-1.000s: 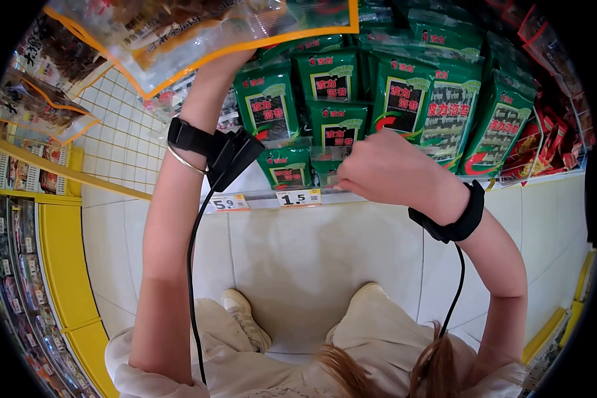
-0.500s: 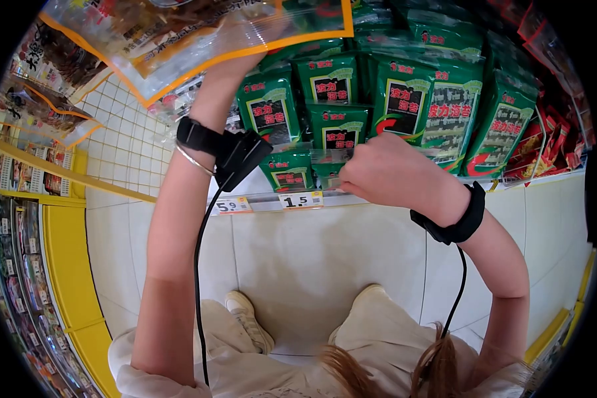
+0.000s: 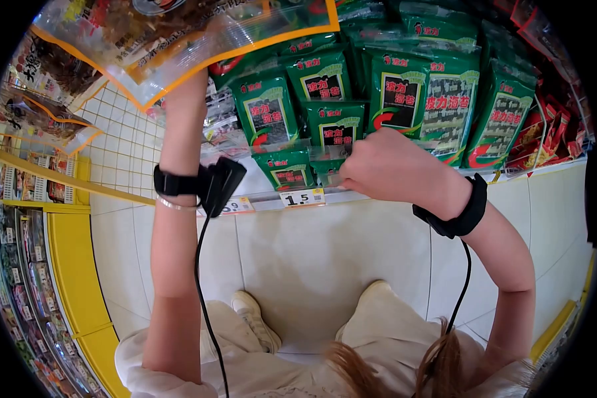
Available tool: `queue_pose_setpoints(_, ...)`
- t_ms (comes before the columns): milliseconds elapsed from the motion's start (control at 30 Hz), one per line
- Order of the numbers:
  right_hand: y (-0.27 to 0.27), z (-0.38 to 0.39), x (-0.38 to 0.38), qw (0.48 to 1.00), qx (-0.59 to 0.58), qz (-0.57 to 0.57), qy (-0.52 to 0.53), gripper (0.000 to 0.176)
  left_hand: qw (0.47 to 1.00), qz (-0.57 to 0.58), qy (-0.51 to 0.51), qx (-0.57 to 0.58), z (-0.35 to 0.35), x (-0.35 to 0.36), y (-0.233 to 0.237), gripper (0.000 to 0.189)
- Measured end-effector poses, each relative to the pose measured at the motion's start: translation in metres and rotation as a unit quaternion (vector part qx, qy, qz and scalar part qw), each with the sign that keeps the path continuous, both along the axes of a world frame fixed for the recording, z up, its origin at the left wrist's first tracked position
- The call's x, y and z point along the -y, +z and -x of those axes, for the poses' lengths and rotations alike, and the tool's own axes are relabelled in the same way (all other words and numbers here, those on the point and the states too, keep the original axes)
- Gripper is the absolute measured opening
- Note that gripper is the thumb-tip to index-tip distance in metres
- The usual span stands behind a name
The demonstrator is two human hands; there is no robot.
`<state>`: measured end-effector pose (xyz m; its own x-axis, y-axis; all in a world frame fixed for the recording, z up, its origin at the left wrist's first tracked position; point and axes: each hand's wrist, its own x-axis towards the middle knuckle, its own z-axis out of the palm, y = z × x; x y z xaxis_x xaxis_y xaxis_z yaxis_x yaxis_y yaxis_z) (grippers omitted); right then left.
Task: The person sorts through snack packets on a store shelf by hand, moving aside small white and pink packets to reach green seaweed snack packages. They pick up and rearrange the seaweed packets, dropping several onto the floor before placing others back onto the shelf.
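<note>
My right hand (image 3: 385, 166) is closed, its fingers pinched at the right edge of a small green seaweed packet (image 3: 326, 174) in the front row; the fingertips are mostly hidden. Several more green seaweed packets (image 3: 266, 113) stand in rows behind and beside it. My left hand (image 3: 187, 99) reaches up to the left of these packets. A large clear bag of brown food with an orange border (image 3: 239, 52) hangs in front of it and hides the fingers, so what they touch does not show.
Price tags (image 3: 302, 198) run along the shelf's front edge. A yellow wire rack (image 3: 123, 142) with hanging brown snack bags (image 3: 50, 119) is at the left. Red packets (image 3: 550, 139) lie at the right. Yellow shelving (image 3: 69, 265) stands lower left, above the tiled floor (image 3: 312, 259).
My left forearm and hand have shifted left, away from the green packets. The leftmost packets lean slightly differently. My right hand stays in almost the same place.
</note>
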<state>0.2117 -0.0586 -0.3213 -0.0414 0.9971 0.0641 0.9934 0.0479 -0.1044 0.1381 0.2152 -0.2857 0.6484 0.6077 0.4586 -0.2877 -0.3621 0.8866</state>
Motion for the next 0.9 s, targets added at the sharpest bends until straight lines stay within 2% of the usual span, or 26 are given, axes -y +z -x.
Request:
queue_pose_setpoints(33, 0.0, 0.0, 0.001, 1.0, 0.012, 0.012, -0.016, 0.019, 0.999, 0.034, -0.009, 0.0, 0.004, 0.01, -0.002, 0.039)
queue_pose_setpoints(167, 0.003, -0.001, 0.003, 1.0, -0.003, 0.016, -0.006, 0.019, 0.983, 0.16, -0.044, -0.079, 0.021, 0.069, -0.017, 0.044)
queue_pose_setpoints(233, 0.003, 0.0, 0.003, 0.999, -0.009, 0.03, -0.015, 0.02, 0.98, 0.139, -0.138, -0.027, 0.018, 0.084, -0.039, 0.05)
queue_pose_setpoints(300, 0.004, 0.002, 0.002, 0.999, -0.01, 0.031, -0.013, 0.021, 0.977, 0.13, -0.167, -0.042, 0.016, 0.09, -0.053, 0.05)
queue_pose_setpoints(367, 0.006, 0.003, 0.002, 0.999, -0.011, 0.031, -0.014, 0.021, 0.979, 0.044, -0.175, -0.09, 0.012, 0.095, -0.063, 0.047)
queue_pose_setpoints(433, 0.008, 0.004, 0.002, 0.999, -0.003, 0.042, -0.018, 0.022, 0.978, 0.027, -0.179, -0.106, 0.015, 0.098, -0.064, 0.053)
queue_pose_setpoints(500, 0.006, 0.004, 0.003, 0.999, -0.009, 0.029, -0.016, 0.022, 0.969, -0.118, -0.162, -0.143, 0.018, 0.101, -0.058, 0.063)
queue_pose_setpoints(533, 0.005, 0.003, 0.003, 1.0, -0.014, 0.015, -0.013, 0.022, 0.97, -0.131, -0.152, -0.134, 0.018, 0.102, -0.055, 0.065)
queue_pose_setpoints(567, 0.002, 0.003, 0.003, 1.0, -0.014, 0.015, -0.013, 0.022, 0.97, -0.131, -0.152, -0.134, 0.016, 0.101, -0.052, 0.065)
queue_pose_setpoints(633, -0.003, 0.002, 0.003, 1.0, -0.012, -0.003, -0.004, 0.021, 0.95, -0.234, -0.157, -0.134, 0.012, 0.099, -0.043, 0.058)
queue_pose_setpoints(667, -0.005, 0.002, 0.003, 1.0, -0.012, -0.002, -0.002, 0.021, 0.95, -0.233, -0.155, -0.134, 0.009, 0.099, -0.041, 0.058)
queue_pose_setpoints(733, -0.008, 0.001, 0.003, 0.999, 0.031, -0.014, 0.001, 0.02, 0.911, -0.37, -0.164, -0.077, -0.001, 0.102, -0.041, 0.051)
queue_pose_setpoints(833, -0.008, 0.0, 0.001, 0.999, 0.036, 0.018, 0.008, 0.019, 0.905, -0.381, -0.186, -0.037, -0.016, 0.113, -0.043, 0.05)
queue_pose_setpoints(900, -0.01, 0.0, 0.002, 0.999, 0.034, 0.021, 0.003, 0.018, 0.91, -0.349, -0.215, -0.059, -0.025, 0.121, -0.044, 0.049)
